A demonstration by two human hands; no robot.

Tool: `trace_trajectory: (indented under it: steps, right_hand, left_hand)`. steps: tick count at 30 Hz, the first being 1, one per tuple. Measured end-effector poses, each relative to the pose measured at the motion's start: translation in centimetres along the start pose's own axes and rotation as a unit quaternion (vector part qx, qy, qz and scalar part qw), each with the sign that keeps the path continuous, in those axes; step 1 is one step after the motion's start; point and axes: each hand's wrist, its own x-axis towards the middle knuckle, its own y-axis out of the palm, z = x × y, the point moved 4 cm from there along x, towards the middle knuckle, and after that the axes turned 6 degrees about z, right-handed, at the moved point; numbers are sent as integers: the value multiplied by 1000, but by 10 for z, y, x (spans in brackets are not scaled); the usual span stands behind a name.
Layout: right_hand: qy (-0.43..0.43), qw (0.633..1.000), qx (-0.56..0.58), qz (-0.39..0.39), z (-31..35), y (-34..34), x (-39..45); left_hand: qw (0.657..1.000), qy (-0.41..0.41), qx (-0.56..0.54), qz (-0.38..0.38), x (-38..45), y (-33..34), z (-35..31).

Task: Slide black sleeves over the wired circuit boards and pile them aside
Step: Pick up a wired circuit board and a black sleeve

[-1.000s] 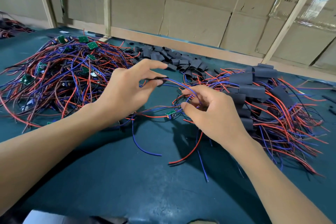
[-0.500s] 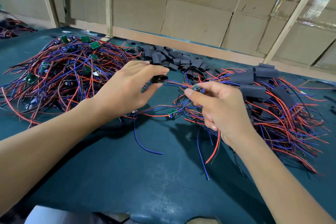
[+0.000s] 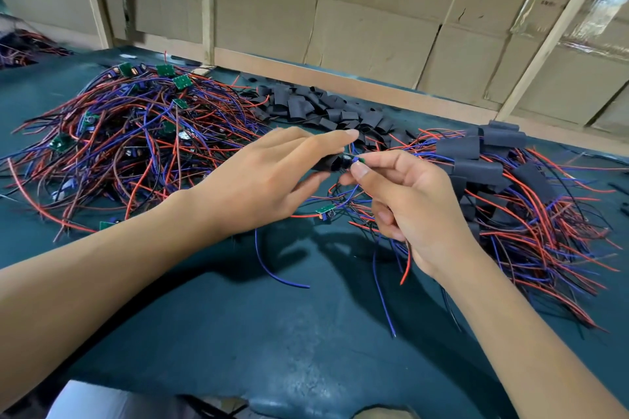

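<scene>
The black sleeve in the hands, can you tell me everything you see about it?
The black sleeve is a short, soft-looking dark tube, lying roughly sideways above the green table. The left hand pinches it between thumb and fingers. Its open end faces a small circuit board that the right hand pinches, right at its mouth.

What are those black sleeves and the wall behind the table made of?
The loose black sleeves look like matte, soft plastic or rubber tubing: they lie flattened and creased, with no shine. Possibly heat-shrink, though that is a guess. The wall looks like brown corrugated cardboard sheets, with seams, tears and tape, held by pale wooden battens.
</scene>
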Motion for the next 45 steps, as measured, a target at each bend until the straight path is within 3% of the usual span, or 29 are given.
trace_trajectory:
  steps: [8, 21, 30, 36, 41, 45]
  right_hand:
    - [6, 1000, -4, 13, 0, -1, -1]
    - [12, 1000, -19, 2, -2, -2, 1]
    - [-41, 996, -72, -22, 2, -4, -1]
    - [-125, 986, -110, -8, 11, -3, -5]
    - [-201, 947, -248, -39, 14, 4, -10]
    - [-176, 950, -253, -50, 9, 6, -8]
  left_hand:
    - [999, -14, -39, 6, -1, 3, 0]
    - [997, 65, -34, -12, 0, 1, -11]
    - [995, 98, 9, -32, 2, -5, -19]
    - [995, 87, 2, -39, 3, -8, -18]
    - [995, 96, 2, -39, 2, -4, -19]
    - [995, 99, -19, -22, 1, -1, -19]
